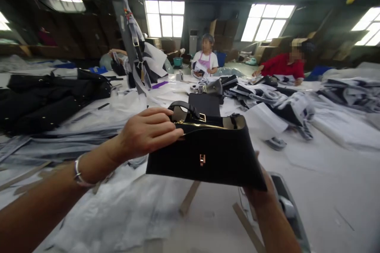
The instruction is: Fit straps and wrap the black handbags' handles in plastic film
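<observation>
A black handbag is held up above the table, its front face toward me. A gold turn-lock clasp sits mid-front, and a gold zipper runs along the top. Its black handle with a gold buckle stands behind the front edge, and the flap is folded back. My left hand pinches the upper left edge of the bag. At the lower right corner, my right hand grips the bag from the side and below; most of its fingers are hidden behind it.
Black bags are piled at the left. White wrapping sheets and brown strips lie on the table. A grey tray is near my right arm. Two co-workers, one in a red top, work across the table near a post.
</observation>
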### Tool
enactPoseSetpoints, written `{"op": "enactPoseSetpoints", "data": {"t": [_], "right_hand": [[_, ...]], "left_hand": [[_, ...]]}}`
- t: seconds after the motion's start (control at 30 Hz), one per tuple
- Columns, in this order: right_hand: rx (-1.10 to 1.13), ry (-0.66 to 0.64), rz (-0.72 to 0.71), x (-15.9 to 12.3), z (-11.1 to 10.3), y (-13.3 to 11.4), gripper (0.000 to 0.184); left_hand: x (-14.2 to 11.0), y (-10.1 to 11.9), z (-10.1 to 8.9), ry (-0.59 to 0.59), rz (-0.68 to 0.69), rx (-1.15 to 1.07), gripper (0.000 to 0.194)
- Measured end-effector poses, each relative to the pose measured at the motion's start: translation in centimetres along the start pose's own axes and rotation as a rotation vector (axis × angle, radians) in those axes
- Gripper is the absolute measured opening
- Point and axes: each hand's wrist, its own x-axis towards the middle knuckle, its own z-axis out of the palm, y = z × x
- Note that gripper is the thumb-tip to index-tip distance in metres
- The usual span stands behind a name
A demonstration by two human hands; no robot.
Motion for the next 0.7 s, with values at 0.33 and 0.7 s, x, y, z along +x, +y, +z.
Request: {"op": "enactPoseSetpoints", "data": {"t": [0.33,0.7], "right_hand": [[-0.359,-0.135,-0.031,-19.4,-6.9,-0.4,0.086],[-0.360,0.149,-0.321,-18.8,-6.5,2.0,0.057]], "left_hand": [[-5.1,21.5,-3.9,0.002,-0.033,-0.196,0.011],[-5.1,23.5,-2.9,0.007,-0.205,0.001,0.020]]}}
